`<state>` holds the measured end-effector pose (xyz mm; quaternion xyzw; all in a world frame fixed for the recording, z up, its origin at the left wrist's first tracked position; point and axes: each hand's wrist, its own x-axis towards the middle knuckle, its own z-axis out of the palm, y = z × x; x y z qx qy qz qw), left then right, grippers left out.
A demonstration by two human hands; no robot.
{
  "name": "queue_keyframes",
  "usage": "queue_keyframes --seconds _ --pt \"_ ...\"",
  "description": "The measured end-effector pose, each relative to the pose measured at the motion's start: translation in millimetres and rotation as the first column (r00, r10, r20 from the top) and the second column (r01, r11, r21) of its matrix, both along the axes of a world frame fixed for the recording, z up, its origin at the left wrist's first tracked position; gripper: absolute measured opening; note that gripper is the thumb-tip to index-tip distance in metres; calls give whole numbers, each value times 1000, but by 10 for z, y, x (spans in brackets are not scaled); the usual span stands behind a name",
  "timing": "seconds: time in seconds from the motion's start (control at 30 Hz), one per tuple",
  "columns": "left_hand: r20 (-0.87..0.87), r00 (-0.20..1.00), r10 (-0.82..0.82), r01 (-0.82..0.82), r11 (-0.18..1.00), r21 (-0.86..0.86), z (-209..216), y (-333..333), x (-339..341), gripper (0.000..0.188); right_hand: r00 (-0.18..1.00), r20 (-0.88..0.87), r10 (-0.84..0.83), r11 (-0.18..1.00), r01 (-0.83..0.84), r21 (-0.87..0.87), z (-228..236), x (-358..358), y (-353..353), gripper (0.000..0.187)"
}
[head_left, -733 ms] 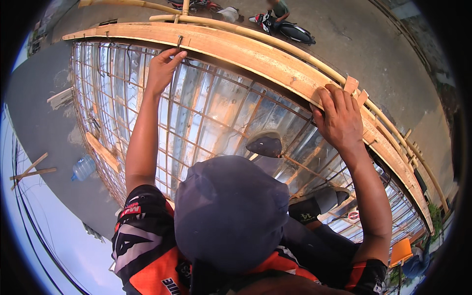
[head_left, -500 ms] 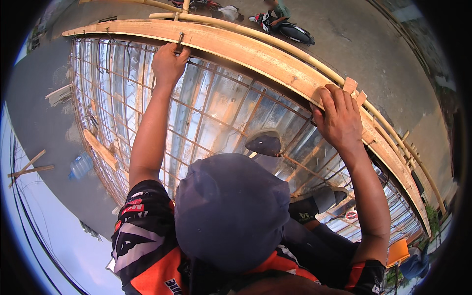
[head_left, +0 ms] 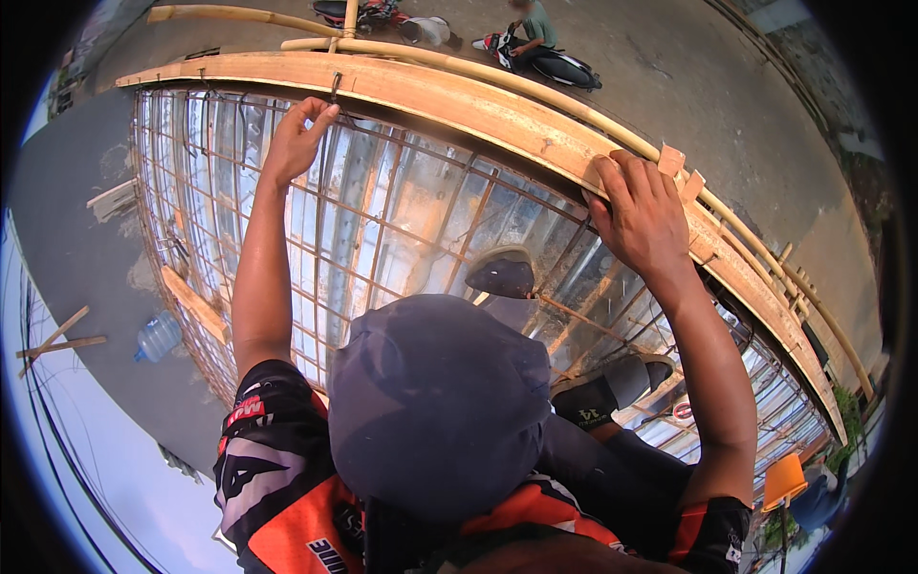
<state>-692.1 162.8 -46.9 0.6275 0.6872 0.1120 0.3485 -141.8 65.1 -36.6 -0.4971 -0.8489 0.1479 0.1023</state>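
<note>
A long, pale wooden plank [head_left: 459, 100] arcs across the far side along the edge of a rusty steel bar grid [head_left: 378, 215]. My right hand [head_left: 647, 215] grips the plank right of centre, its fingers over the top and its thumb at the near edge. Farther left, a dark bent steel rod [head_left: 336, 84] hooks over the plank. Just below that rod is my left hand [head_left: 296, 145], fingers curled and the thumb close to the index finger; whether anything is pinched there is hidden.
Corrugated metal sheeting [head_left: 421, 249] lies under the grid, with my shoe [head_left: 502, 275] over it. Bamboo poles [head_left: 535, 81] run beyond the plank. Far below, a person [head_left: 537, 33] sits on a motorbike [head_left: 564, 69]. A loose wood piece [head_left: 196, 304] and a water jug [head_left: 159, 337] lie left.
My left hand has drawn slightly left and nearer, off the upper part of the bent rod, which it covered more before. The right hand keeps its hold on the plank.
</note>
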Motion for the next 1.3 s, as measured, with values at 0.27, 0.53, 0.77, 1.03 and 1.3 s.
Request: queue_keyframes --seconds 0.27,0.53,0.77,1.03,1.3 --pt "429 685 589 -616 782 -92 -190 -391 1035 25 1000 7 -6 1000 6 26 -42 -51 -12 58" --pt "228 813 536 -534 842 -77 47 -352 833 55 1000 -5 -8 1000 8 16 -55 -17 -5 60" --pt "270 917 293 -294 955 -37 -48 -83 302 41 1000 25 -12 1000 11 11 -43 -27 -9 58" --pt "-407 869 280 -159 939 305 -181 -25 643 28 999 31 -14 1000 14 11 -40 0 -7 58" --pt "56 991 120 -132 894 428 -311 -66 284 23 1000 -7 -13 1000 13 12 -28 -35 0 56"
